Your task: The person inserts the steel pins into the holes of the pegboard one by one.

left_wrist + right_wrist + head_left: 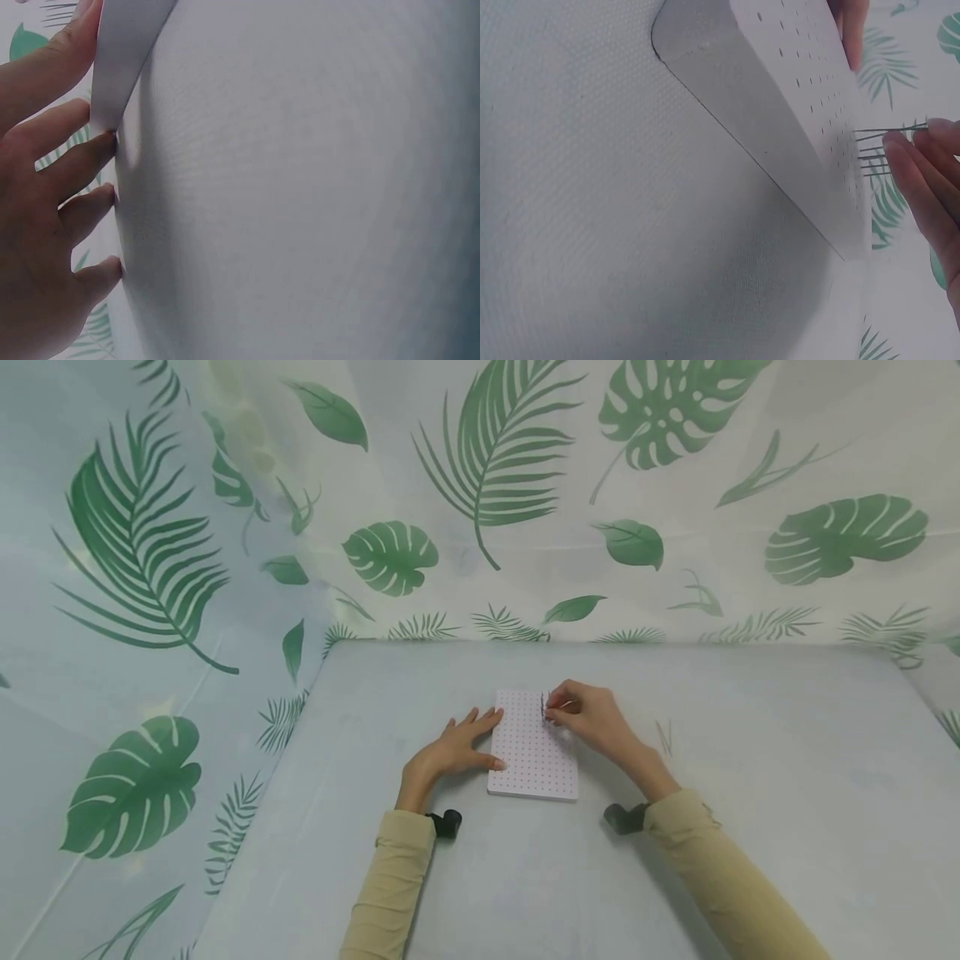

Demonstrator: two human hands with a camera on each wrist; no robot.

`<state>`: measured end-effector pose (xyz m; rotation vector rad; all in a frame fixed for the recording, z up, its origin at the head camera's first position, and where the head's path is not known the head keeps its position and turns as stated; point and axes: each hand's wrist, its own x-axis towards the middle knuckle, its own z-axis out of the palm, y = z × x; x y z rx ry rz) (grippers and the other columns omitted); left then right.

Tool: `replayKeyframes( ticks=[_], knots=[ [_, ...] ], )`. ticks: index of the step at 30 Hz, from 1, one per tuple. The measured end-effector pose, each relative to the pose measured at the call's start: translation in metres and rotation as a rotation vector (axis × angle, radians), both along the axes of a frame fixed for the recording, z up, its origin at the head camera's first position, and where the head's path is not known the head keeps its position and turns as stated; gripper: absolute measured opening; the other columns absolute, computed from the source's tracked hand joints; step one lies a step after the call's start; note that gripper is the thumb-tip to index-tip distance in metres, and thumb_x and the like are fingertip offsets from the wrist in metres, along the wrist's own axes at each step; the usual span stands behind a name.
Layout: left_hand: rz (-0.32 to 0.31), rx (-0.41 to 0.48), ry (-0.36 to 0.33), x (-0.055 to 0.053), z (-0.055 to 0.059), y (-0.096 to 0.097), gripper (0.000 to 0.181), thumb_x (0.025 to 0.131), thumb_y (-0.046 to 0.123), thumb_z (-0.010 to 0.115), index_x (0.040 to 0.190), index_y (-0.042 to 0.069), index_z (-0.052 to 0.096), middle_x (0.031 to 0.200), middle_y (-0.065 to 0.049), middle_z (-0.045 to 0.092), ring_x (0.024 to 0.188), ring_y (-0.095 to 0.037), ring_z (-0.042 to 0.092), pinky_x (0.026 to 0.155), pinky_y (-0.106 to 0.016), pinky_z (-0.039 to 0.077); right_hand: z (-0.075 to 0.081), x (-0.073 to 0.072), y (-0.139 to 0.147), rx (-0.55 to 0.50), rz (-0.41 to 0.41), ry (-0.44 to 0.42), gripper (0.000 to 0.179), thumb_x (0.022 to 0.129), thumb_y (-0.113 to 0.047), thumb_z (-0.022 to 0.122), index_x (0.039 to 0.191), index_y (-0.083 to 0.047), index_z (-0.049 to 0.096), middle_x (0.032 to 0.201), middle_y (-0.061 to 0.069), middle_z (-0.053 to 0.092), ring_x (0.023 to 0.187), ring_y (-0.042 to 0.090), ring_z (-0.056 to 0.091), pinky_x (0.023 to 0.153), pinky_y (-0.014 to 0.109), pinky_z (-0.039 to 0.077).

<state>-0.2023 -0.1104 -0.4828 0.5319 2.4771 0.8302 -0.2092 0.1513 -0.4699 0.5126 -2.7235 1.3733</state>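
A white pegboard [534, 760] with rows of small holes lies on the table. My left hand [457, 747] has its fingers spread along the board's left side, the thumb over its edge. In the left wrist view, the same hand's fingers [79, 161] reach to the board's side wall [124, 64]. Over the board's upper right part, my right hand [588, 710] pinches a thin dark pin [877, 130] between thumb and fingertips. Several similar pins [874, 166] stand in a row in the holes beside it.
Two thin loose pins [664, 737] lie on the pale table [750, 760] to the right of the board. A leaf-printed curtain [525, 527] hangs behind the table and along its left side. Black camera mounts [448, 824] sit at both wrists.
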Motion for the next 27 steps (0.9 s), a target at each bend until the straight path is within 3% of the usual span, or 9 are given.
replayKeyframes(
  ticks=[15,27],
  knots=[
    [-0.013,-0.007,0.002,0.000,0.003,0.000,0.092,0.092,0.036,0.077,0.165,0.017,0.025,0.172,-0.005,0.019,0.161,-0.029,0.004,0.131,-0.053,-0.002,-0.008,0.002,-0.003,0.099,0.006,-0.020,0.012,0.088,-0.003,0.078,0.100,-0.005,0.076,0.096,0.011,0.078,0.091,0.027,0.076,0.087,0.045,0.063],
    [-0.008,0.007,-0.011,0.000,0.002,0.000,0.093,0.090,0.034,0.079,0.164,0.015,0.026,0.172,-0.007,0.020,0.161,-0.030,0.004,0.131,-0.054,-0.002,-0.012,0.011,0.021,0.080,-0.037,0.001,0.015,0.090,-0.007,0.078,0.104,-0.004,0.076,0.101,0.011,0.079,0.095,0.028,0.076,0.089,0.046,0.062]
  ],
)
